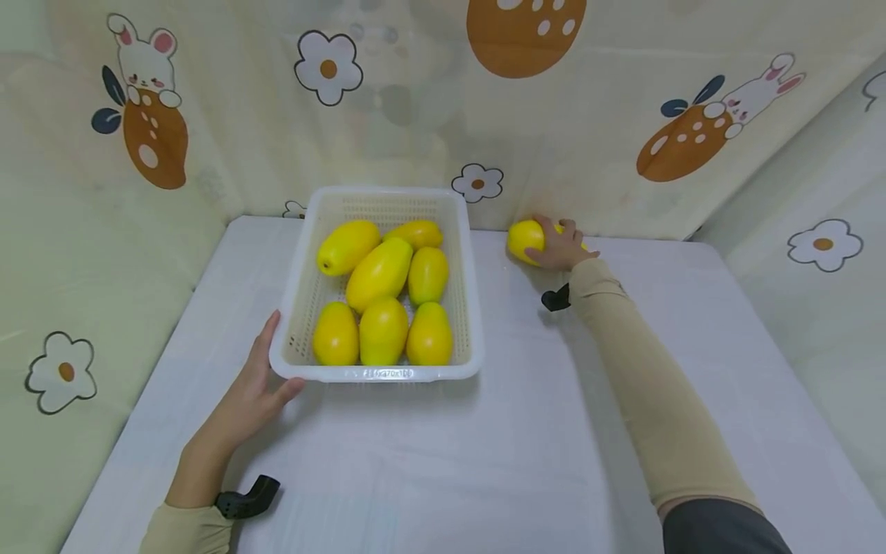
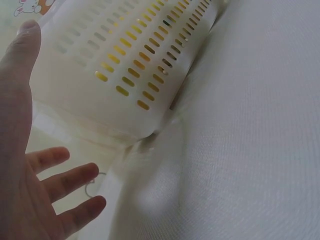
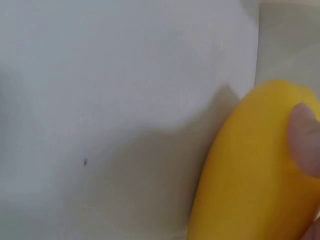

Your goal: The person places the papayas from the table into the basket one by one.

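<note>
My right hand (image 1: 559, 246) grips a yellow, mango-like fruit (image 1: 524, 241) on the table at the back edge, right of the basket. In the right wrist view, the thumb lies across this smooth oval fruit (image 3: 255, 175). A white plastic basket (image 1: 374, 374) with slotted walls stands left of centre, with several similar yellow fruits (image 1: 379, 273) inside. My left hand (image 1: 252, 392) is at the basket's front left corner, its fingers spread and nearly straight along the rim. In the left wrist view, the thumb (image 2: 22, 52) lies against the basket wall, and three fingertips stand apart from it.
A white cloth (image 1: 443, 462) covers the table. Pale curtains (image 1: 401, 131) printed with rabbits and flowers hang behind and at both sides. A black wrist mount sits on each forearm, the left one (image 1: 248, 498) low over the table.
</note>
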`<state>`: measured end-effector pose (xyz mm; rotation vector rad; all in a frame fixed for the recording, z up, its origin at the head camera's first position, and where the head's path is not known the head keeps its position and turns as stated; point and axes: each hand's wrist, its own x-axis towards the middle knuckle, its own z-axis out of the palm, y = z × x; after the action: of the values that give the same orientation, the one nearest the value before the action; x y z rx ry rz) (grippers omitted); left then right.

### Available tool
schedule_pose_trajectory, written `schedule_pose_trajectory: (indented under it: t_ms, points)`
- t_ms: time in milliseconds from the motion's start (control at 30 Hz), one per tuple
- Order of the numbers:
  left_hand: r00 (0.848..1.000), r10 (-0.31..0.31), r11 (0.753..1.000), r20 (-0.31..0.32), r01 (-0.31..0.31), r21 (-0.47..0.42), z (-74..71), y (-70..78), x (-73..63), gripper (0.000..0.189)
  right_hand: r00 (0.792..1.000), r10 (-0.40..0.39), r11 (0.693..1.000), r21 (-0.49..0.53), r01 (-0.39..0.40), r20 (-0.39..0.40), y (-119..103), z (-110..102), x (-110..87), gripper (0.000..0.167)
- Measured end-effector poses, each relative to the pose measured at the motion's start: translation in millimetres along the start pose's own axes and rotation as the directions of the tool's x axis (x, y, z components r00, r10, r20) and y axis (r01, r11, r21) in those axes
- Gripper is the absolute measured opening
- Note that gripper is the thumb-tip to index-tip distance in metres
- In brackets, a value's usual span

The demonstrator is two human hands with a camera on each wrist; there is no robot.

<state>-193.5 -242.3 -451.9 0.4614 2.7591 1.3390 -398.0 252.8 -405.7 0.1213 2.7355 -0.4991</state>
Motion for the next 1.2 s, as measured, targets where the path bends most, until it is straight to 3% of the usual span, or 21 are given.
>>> schedule_pose_trajectory:
  t_ms: [200, 367, 500, 633, 800, 1200]
  points:
    - [1.000, 0.000, 1.000, -0.001, 0.000, 0.003, 0.3, 0.1, -0.3, 0.107, 0.998, -0.021, 0.999, -0.028, 0.023, 0.062, -6, -5, -7.5, 0.079]
    - [1.000, -0.001, 1.000, 0.001, 0.001, 0.002, 1.9, 0.3, 0.8, 0.106, 0.998, 0.063, 0.998, -0.015, -0.063, -0.011, -8, 5, -9.2, 0.089]
    - [1.000, -0.014, 1.000, 0.002, 0.014, 0.018, 3.3, 0.5, 0.6, 0.106, 0.987, 0.132, 0.991, 0.037, -0.129, -0.093, -10, 12, -11.7, 0.085]
    - [1.000, -0.027, 0.999, -0.005, 0.027, 0.035, 3.0, 0.7, 0.9, 0.107, 0.981, 0.157, 0.987, 0.060, -0.151, -0.115, -15, 14, -13.7, 0.083]
    - [1.000, -0.020, 0.999, -0.011, 0.020, 0.043, 1.7, 0.0, 1.2, 0.107, 0.983, 0.142, 0.988, 0.069, -0.135, -0.118, -18, 15, -16.1, 0.082]
    - [0.999, 0.035, 0.999, 0.015, -0.035, -0.034, -1.7, -2.2, 2.4, 0.106, 0.982, 0.106, 0.994, 0.022, -0.103, -0.155, -12, 23, -21.9, 0.081]
